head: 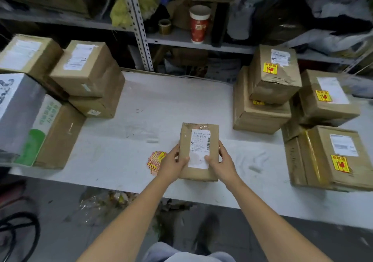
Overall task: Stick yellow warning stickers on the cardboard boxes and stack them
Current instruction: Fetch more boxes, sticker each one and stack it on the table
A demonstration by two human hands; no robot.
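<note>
A: Entry, far left?
B: Left boxes (pixel 86 70), brown cardboard, stacked at the left end of the surface (pixel 161 104). White labels (pixel 77 56) face up.

A: Next along?
B: Stickers (pixel 156 161): a loose yellow-and-red pile, flat on the surface near its front edge. The pile's right side is hidden behind the left hand (pixel 171 165).

A: Left hand, state?
B: Gripping the box (pixel 198 138) by its left side, thumb on the top face, fingers curled round the edge.

A: Box position?
B: Mid-surface, near the front edge, flat, its label (pixel 199 144) up.

A: Right hand?
B: Right hand (pixel 221 165) grips the box's right side the same way, thumb on the label's lower corner.

A: Far right?
B: Right boxes (pixel 262 112), in stacks, well apart from the held box. Each top box carries a yellow sticker (pixel 270 68) beside its white label.
</note>
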